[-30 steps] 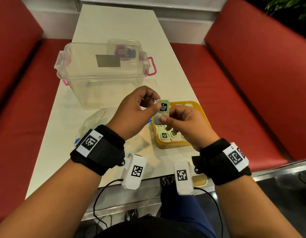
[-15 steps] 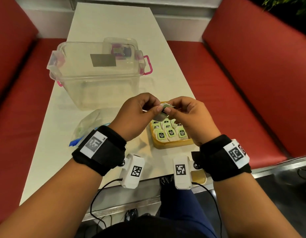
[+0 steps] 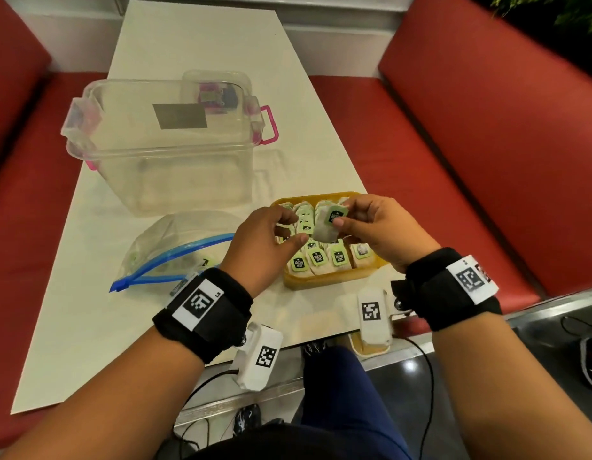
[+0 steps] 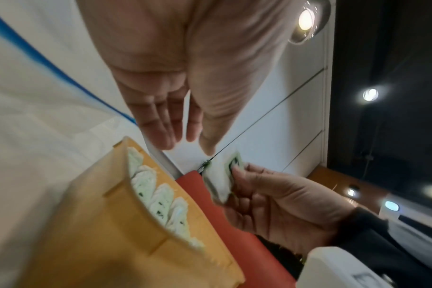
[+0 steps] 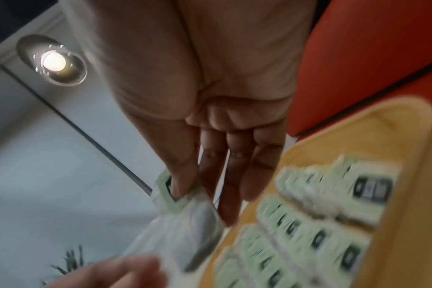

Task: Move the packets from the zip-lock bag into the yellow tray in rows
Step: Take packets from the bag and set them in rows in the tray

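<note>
A yellow tray [image 3: 321,282] sits near the table's front edge with rows of green-labelled packets [image 3: 318,257] in it. Above its far half, my right hand [image 3: 341,215] pinches one white packet [image 3: 324,227] between thumb and fingers, label up. My left hand [image 3: 289,232] hovers just left of that packet over the tray, fingers relaxed and holding nothing. The left wrist view shows the left fingers [image 4: 165,134] straight, apart from the packet [image 4: 221,181]. The zip-lock bag [image 3: 175,250] with its blue strip lies open left of the tray, a few packets inside.
A large clear plastic bin [image 3: 168,144] with pink latches stands behind the bag and tray. Red bench seats [image 3: 470,144] run along both sides of the narrow white table [image 3: 88,310]. The tray lies close to the table's right and front edges.
Both hands pinched the packet before. Now the left hand has let go and drawn slightly left, and the right hand alone holds the packet over the tray.
</note>
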{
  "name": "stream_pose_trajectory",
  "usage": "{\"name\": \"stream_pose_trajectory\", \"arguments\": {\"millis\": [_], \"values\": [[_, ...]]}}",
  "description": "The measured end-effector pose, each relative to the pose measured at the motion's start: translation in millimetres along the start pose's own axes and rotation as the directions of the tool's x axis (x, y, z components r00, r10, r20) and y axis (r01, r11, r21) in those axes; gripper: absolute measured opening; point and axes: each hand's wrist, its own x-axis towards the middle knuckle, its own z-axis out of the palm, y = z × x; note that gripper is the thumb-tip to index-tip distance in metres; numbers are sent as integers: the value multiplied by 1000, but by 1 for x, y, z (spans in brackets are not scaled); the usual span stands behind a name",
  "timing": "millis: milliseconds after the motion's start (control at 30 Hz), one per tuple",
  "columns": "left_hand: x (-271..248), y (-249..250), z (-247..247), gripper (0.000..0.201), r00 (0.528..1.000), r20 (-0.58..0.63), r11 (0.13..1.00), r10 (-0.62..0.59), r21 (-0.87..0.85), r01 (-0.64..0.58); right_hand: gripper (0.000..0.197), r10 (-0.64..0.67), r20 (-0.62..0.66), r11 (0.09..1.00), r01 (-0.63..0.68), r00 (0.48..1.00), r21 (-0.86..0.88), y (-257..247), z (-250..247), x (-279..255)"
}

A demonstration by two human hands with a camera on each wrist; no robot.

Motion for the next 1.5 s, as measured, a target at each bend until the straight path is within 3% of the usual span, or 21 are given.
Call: {"name": "stream_pose_trajectory", "arguments": {"millis": [67,167,267,667,867,967,1067,1233,1300,1400,1500], "values": [[-3,-9,3,29,1000,1,991,-5,133,5,5,76,52,970,-61,996,-235,9,-13,7],[-7,-15,7,36,999,51,972,-17,235,4,7,219,124,819,-113,968,-563,16,-21,16],[-8,-15,9,40,998,61,956,1,292,-19,7,310,129,716,-142,942,-683,19,-17,21],[-14,-12,8,45,996,79,962,-37,271,15,30,253,56,565,-101,966,-819,24,2,23],[-28,5,-24,25,991,8,966,130,225,-129,35,56,-16,584,-46,998,-811,4,5,13],[-38,6,-59,14,980,-51,939,191,299,-167,26,-35,69,690,74,997,-720,-17,25,8],[-51,-1,-94,8,983,-81,865,164,492,-103,15,-116,214,758,226,970,-613,-40,58,-3],[-68,-23,-132,16,990,-2,724,-141,682,104,14,-253,403,746,442,880,-497,-52,125,-10],[-71,-39,-137,25,986,-21,745,-168,652,141,24,-245,435,708,467,866,-530,-50,150,-10],[-71,-56,-140,35,988,-138,837,-76,529,138,33,-173,475,632,468,863,-618,-47,173,-8],[-73,-60,-140,42,967,-254,878,3,463,118,33,-128,559,531,533,819,-659,-48,182,-10]]}}
